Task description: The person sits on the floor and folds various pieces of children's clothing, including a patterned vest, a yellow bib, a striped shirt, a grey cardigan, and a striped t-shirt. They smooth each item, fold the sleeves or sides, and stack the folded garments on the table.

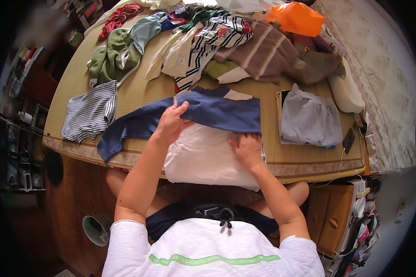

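A long-sleeved shirt with blue sleeves and a white body lies in front of me, partly folded. Its blue part crosses the top, and one sleeve trails out to the left. My left hand is closed on the blue cloth near the shirt's left fold, thumb on top. My right hand rests flat on the white body at the right, thumb apart, fingertips at the lower edge of the blue cloth. Whether those fingertips go under that edge is hard to see.
A woven mat covers the bed. Folded striped clothing lies left; folded grey clothing lies right, beside a phone on a cable. Loose clothes and an orange bag are heaped at the back. A wooden drawer unit stands lower right.
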The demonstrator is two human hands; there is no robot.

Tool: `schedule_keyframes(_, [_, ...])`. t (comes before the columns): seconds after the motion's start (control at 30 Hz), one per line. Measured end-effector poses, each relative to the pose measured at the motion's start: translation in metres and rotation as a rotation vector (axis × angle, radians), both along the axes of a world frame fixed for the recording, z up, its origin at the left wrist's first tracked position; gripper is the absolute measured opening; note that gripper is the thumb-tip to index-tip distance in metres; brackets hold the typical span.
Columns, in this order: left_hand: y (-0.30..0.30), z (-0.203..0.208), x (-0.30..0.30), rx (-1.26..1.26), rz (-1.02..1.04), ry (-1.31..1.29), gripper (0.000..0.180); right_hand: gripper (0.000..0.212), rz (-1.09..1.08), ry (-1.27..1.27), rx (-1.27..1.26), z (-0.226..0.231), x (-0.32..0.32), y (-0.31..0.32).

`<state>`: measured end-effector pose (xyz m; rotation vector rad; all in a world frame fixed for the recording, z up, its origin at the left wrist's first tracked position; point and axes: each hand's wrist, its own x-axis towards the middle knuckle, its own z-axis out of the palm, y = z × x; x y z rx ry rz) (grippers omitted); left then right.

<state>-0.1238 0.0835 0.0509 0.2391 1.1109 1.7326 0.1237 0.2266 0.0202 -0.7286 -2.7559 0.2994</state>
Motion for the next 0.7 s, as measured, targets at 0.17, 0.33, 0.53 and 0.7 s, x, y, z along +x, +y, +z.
schedule_keyframes(0.17, [-0.026, -0.020, -0.007, -0.420, 0.126, 0.407, 0.037, 0.036, 0.034, -0.015, -0.056, 0.016, 0.016, -0.005])
schedule_keyframes(0.33, [-0.100, -0.007, 0.010, -0.334, 0.460, 0.801, 0.022, 0.036, 0.102, 0.125, -0.245, 0.043, 0.025, -0.004])
schedule_keyframes(0.53, [-0.239, -0.020, -0.038, -1.063, 0.915, 1.489, 0.041, 0.070, 0.113, 0.035, 0.148, 0.018, -0.017, 0.029])
schedule_keyframes(0.7, [-0.286, -0.031, -0.080, -1.183, 0.518, 1.127, 0.030, 0.084, 0.109, -0.114, 0.015, 0.001, -0.011, 0.036])
